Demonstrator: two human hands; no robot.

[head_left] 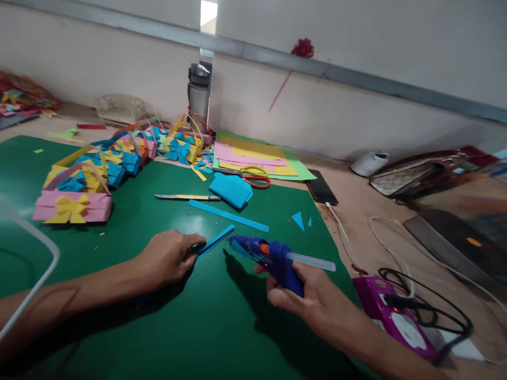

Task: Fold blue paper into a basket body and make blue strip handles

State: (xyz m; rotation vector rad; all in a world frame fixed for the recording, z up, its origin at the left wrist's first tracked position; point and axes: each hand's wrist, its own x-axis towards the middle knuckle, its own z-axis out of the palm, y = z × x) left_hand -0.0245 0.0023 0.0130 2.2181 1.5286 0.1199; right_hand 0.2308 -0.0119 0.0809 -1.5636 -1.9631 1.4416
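Note:
My left hand [172, 259] pinches one end of a folded blue paper strip [217, 239] above the green mat [190, 327]. In my right hand [303, 290] is a blue hot glue gun [273, 258] with a clear glue stick [312, 260] jutting from its back. Its nozzle points left, close to the strip's free end; whether they touch I cannot tell. Just beyond lies a flat blue paper strip [229, 215]. Behind that are a craft knife [188, 197], a folded blue paper piece [232, 189] and scissors [255, 177] with red and yellow handles.
Several small paper baskets with bows [73, 206] stand at the left. Stacked coloured sheets [253, 155], a bottle [198, 97] and a phone [322, 187] are at the back. A purple power strip [396, 316] with cables sits at right. A white tube [43, 243] crosses the left foreground.

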